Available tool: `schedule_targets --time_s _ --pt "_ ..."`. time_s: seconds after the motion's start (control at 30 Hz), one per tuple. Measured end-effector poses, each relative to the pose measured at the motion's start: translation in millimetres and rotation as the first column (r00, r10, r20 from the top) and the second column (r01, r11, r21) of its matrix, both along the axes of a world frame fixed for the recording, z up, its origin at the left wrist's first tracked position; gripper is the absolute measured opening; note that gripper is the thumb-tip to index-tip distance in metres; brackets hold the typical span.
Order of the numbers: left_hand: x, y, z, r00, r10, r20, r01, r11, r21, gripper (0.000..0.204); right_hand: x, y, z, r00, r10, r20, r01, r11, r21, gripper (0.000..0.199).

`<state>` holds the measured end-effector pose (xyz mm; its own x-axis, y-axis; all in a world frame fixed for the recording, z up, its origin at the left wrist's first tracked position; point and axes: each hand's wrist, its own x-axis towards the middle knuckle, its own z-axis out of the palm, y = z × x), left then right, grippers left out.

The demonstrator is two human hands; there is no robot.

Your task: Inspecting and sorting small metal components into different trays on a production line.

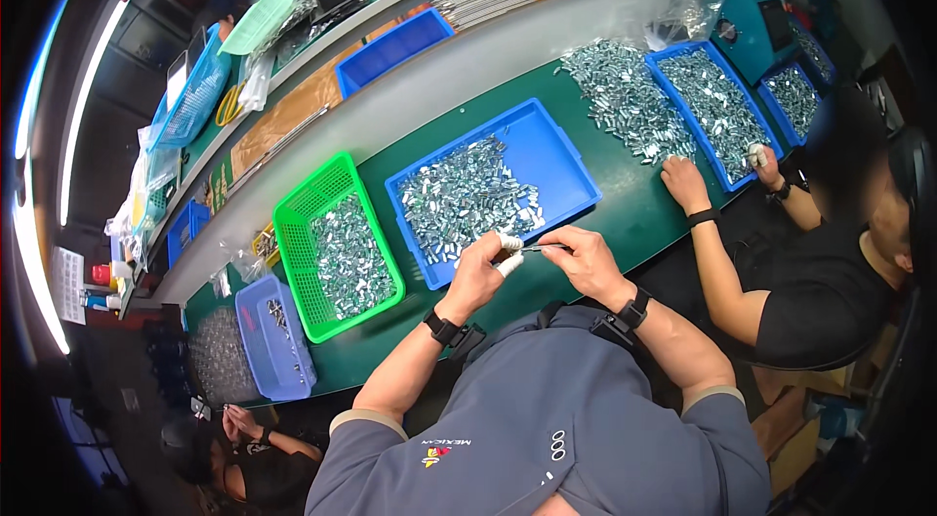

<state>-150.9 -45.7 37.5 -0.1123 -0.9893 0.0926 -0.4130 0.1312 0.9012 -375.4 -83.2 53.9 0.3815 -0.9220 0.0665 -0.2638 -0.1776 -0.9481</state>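
Just in front of my body, both hands meet over the near edge of a blue tray [551, 150] that holds a heap of small silvery metal parts [464, 194]. My left hand [476, 274], with white covers on some fingertips, is closed in a pinch; what lies between its fingers is too small to make out. My right hand [590, 264] is closed on a thin dark rod-like piece [533, 248], whose far end reaches to my left fingertips. To the left of the tray stands a green basket [291, 223] with more of the same parts.
A lilac bin [252, 350] stands left of the basket, beside a pile of small clear pieces [221, 360]. Right of me, a co-worker's hands [687, 186] are at loose parts [625, 96] and another blue tray [673, 67]. A grey partition [508, 57] runs behind the green table [429, 137].
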Motion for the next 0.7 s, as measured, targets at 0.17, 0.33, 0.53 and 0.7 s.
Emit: schedule_targets --time_s 0.17,0.33,0.53,0.7 --pt "0.1 6.0 6.8 0.995 -0.041 0.089 0.047 0.997 -0.067 0.021 3.1 -2.6 1.4 0.997 0.069 -0.040 -0.074 0.988 -0.136 0.017" --pt "-3.4 7.3 6.7 0.991 -0.064 0.113 0.076 0.992 -0.099 0.021 0.5 -6.0 3.9 0.975 0.112 -0.192 -0.130 0.988 -0.083 0.016" --pt "-4.9 4.3 5.4 0.992 -0.069 0.102 0.078 0.993 -0.083 0.019 -2.8 -4.2 10.6 0.975 0.139 -0.173 -0.136 0.990 0.026 0.023" --pt "-8.4 2.3 8.2 0.981 -0.110 0.163 0.132 0.982 -0.133 0.017 -5.8 -10.1 5.5 0.912 0.158 -0.378 -0.150 0.987 0.050 0.024"
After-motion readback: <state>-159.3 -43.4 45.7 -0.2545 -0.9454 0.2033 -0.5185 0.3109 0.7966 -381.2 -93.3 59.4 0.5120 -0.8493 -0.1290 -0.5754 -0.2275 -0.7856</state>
